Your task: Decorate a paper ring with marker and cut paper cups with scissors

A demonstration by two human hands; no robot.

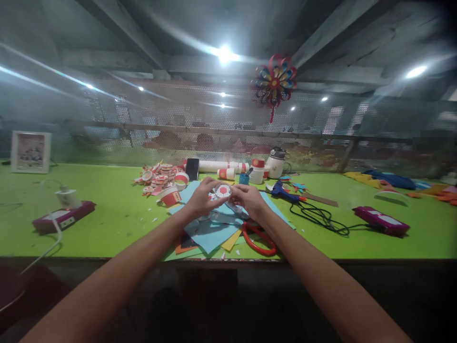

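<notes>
Between my two hands is a small round paper piece (223, 191), white with a red centre. My left hand (205, 199) grips its left side with thumb and fingers. At its right edge, the fingers of my right hand (250, 200) pinch it. Light blue paper sheets (210, 238) lie beneath my hands, with a yellow sheet (232, 240) sticking out under them. Just below my right hand are the red handles of a pair of scissors (260, 240); the blades are hidden.
A pile of red-and-white paper pieces (160, 176), paper cups (170, 196) and a phone (192, 168) lie behind my left hand. To the right are a blue glue gun (283, 191), its black cable and a purple power strip (381, 221). Another power strip (64, 216) sits left.
</notes>
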